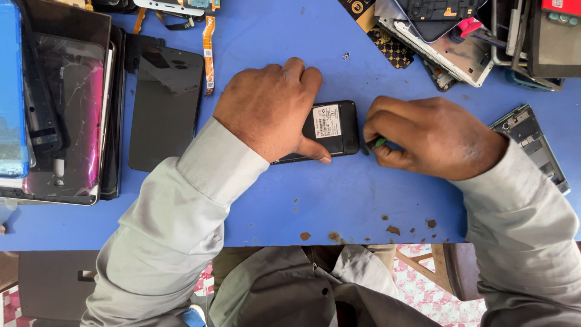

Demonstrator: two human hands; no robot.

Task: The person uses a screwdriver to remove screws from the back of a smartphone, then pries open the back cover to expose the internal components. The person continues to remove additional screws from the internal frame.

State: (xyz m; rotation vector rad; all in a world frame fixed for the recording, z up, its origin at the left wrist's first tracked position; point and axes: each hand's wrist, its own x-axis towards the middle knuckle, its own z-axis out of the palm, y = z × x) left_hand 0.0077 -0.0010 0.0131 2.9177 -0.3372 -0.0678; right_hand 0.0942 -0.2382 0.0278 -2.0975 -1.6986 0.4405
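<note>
Left hand (269, 109) of mine lies palm down, fingers curled over the black phone (330, 128), pinning it flat on the blue table (339, 200), thumb along its near edge; my right hand (423, 136) is clenched around a small green tool (379, 143) at the phone's right end

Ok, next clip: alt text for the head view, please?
On a blue table, a left hand presses down a black phone lying back up, while the right hand holds a small green-tipped tool at its end. Phone screens and loose parts lie around the edges.
</note>
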